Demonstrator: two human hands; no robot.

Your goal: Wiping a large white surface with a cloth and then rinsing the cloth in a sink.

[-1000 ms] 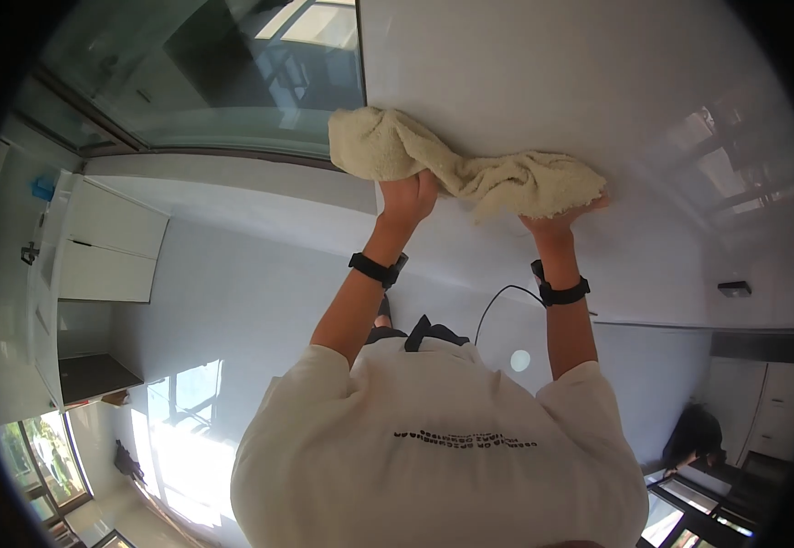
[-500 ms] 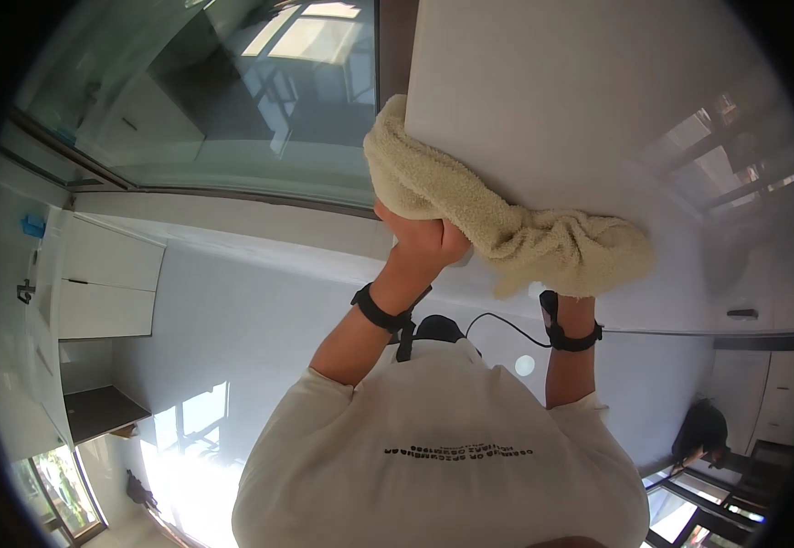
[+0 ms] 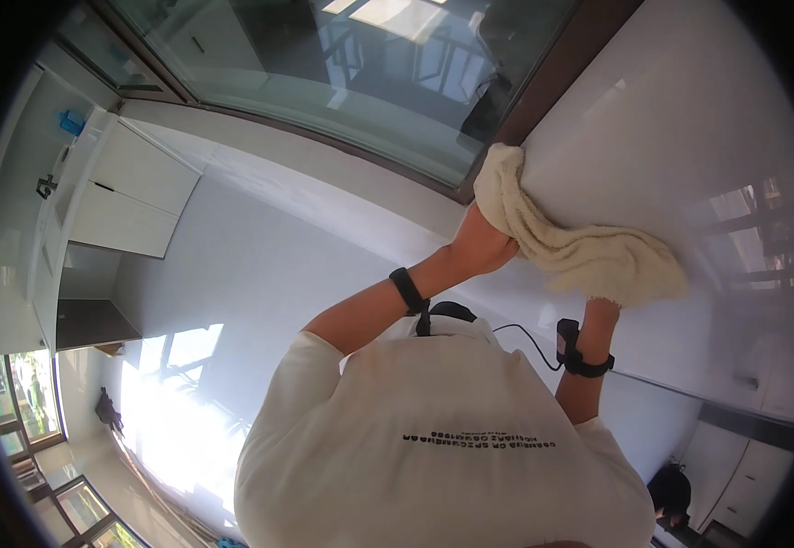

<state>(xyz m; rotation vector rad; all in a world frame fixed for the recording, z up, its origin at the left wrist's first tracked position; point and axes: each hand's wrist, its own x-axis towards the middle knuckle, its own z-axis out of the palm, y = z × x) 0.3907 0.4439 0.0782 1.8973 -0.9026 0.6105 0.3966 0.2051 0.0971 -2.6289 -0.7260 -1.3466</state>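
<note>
A cream terry towel (image 3: 587, 248) stretches between my two hands along a glossy white surface (image 3: 635, 155). My left hand (image 3: 486, 239) is closed on the towel's left part, close to the brown frame (image 3: 543, 87) of a glass pane. The towel's upper left end folds up against the edge where that frame meets the white surface. Draped cloth covers most of my right hand (image 3: 603, 307), at the towel's lower right part; its fingers are hidden. A black strap circles each of my wrists.
The glass pane (image 3: 351, 100) stands ahead on the left, above a pale ledge (image 3: 306, 151). White cabinets (image 3: 137, 196) with a tap (image 3: 46, 186) line the far left. A thin black cable (image 3: 534, 342) hangs near my right wrist. A dark bag-like shape (image 3: 669, 491) is at lower right.
My view has turned, so the glass frame now slants across the top. Both hands and the towel appear farther right, with my left hand and the towel's end nearer the frame's lower corner.
</note>
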